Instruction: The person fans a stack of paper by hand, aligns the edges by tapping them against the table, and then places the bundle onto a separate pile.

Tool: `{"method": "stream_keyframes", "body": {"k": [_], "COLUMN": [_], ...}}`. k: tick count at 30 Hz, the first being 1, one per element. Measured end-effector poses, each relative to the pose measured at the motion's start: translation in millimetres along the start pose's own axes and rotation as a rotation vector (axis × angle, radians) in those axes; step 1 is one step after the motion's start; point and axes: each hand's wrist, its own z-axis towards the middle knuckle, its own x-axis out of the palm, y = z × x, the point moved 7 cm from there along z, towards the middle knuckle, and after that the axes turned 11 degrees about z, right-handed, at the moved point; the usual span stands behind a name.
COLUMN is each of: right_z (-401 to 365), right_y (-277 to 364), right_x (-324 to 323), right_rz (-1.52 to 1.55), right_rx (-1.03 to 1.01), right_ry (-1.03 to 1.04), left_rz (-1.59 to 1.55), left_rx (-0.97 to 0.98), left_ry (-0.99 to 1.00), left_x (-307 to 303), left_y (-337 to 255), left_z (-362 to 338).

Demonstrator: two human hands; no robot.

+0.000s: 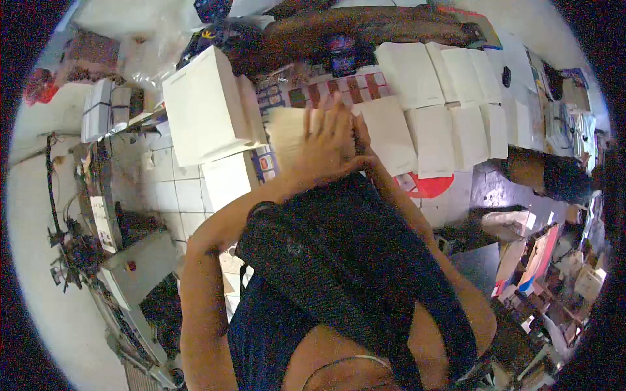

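Note:
My left hand point(329, 142) lies over a cream paper stack point(285, 133), its fingers outstretched and spread, slightly blurred. Close beside it, my right hand point(362, 144) is seen edge-on at the stack's right side. Its visible fingers look straight, and part of the hand is hidden behind the left. Right of my hands lies another cream stack point(389, 133). Beyond them are printed sheets with red and white panels point(339, 88). A tall cream stack point(202, 107) stands to the left.
Several cream stacks point(435, 140) fill the right side of the work surface. A dark phone-like object point(342, 55) lies at the far side, before a person's outstretched limb point(365, 26). Another person's head point(567, 179) shows at right. White floor tiles point(189, 195) show at left.

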Motion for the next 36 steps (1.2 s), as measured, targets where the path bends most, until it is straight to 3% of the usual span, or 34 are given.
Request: {"method": "stream_keyframes", "body": {"k": [1,4,7,14,19,22,25,29,32,36], "right_z": [-1.7,0.6,3.3,-7.5,6.8,3.4,6.2,4.4,7.9,8.8], "right_y": [1.9,2.8,5.7,21.6,9.7,6.1,4.9,7.5,6.1,5.6], "right_x": [2.4,4.8,5.2,11.4,-3.1,-2.8,1.6,0.4,-1.9,-4.6], "right_rz": [0.001,0.024,0.051,0.146,0.045,0.030,0.020,-0.002,-0.022,-0.036], "right_rx": [0.002,-0.001,-0.012,-0.032,-0.028,-0.014,-0.003,-0.006,-0.011,-0.013], "right_ry": [0.001,-0.007,-0.020,-0.093,-0.031,-0.016,0.012,0.016,0.020,0.027], "left_rz": [0.067,0.077,0.135,0.187,0.195,0.015,0.066,0.096,0.246,0.146], "left_rx": [0.027,-0.001,-0.075,-0.201,-0.218,-0.120,0.042,-0.087,-0.136,-0.141], "left_ry": [0.071,-0.018,-0.148,0.031,0.028,-0.036,-0.015,-0.136,0.050,0.068], "left_x": [19.8,14.0,-41.5,-5.6,-8.3,1.4,25.8,-36.5,8.1,-6.8], "left_y": [2.2,8.2,6.4,60.9,48.7,10.9,-8.5,4.0,42.0,40.5], "left_z": [0.6,10.8,18.9,-27.5,-34.2,-8.7,1.6,2.3,-22.6,-37.5]}}
